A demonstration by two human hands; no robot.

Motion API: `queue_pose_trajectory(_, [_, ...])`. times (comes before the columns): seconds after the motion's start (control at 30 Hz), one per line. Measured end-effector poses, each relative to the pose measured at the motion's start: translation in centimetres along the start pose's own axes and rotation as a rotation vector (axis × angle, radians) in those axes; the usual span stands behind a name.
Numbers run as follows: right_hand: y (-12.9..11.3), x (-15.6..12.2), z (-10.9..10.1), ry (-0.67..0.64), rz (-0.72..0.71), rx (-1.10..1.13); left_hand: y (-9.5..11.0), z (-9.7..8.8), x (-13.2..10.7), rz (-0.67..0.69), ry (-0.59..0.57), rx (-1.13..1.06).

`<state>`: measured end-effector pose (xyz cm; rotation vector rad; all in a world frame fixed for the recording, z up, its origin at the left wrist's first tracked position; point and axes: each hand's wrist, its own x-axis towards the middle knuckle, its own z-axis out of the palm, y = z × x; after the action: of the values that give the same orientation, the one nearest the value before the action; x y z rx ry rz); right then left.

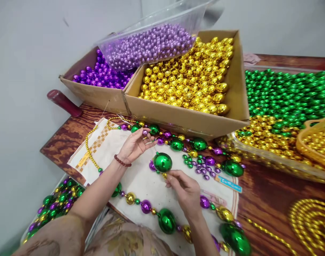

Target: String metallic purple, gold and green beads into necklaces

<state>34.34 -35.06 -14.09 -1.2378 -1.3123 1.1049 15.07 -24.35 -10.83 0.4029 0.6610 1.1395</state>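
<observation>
My left hand, with a dark red beaded bracelet at the wrist, pinches a small light purple bead in its fingertips. A thin line runs down from it to a large green bead. Just below that bead, my right hand is closed in a pinch on the bead strand, by a small gold bead. A purple bead hangs beside the green one. Around both hands, a long garland of green, purple and gold beads loops across a white cloth. Loose small purple beads and green beads lie on it.
Behind stands a divided cardboard box of purple and gold beads, a clear tub resting on top. Right are a clear tray, an orange basket and coiled gold beads. A dark red cylinder stands left.
</observation>
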Motion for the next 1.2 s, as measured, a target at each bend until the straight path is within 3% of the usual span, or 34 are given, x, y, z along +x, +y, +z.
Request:
queue_pose_trajectory(0.27, [-0.2,-0.2,-0.2,0.007,0.008,0.009,0.2,-0.2,0.0,0.052,0.024,0.092])
queue_pose_trajectory(0.5, [-0.1,-0.2,-0.3,0.001,-0.009,-0.024,0.5,-0.4,0.0,0.077,-0.041,0.177])
queue_pose_trajectory(0.73, [0.3,0.6,0.0,-0.025,0.088,0.015,0.9,-0.3,0.2,0.127,-0.056,0.296])
queue_pose_trajectory(0.97, [0.8,4.2,1.9,-0.046,0.287,0.237,-2.2,1.6,0.2,0.144,0.021,0.265])
queue_pose_trajectory(1.2, [1.3,6.1,3.2,-0.054,0.379,0.394,-4.4,2.8,3.1,0.402,0.092,0.404])
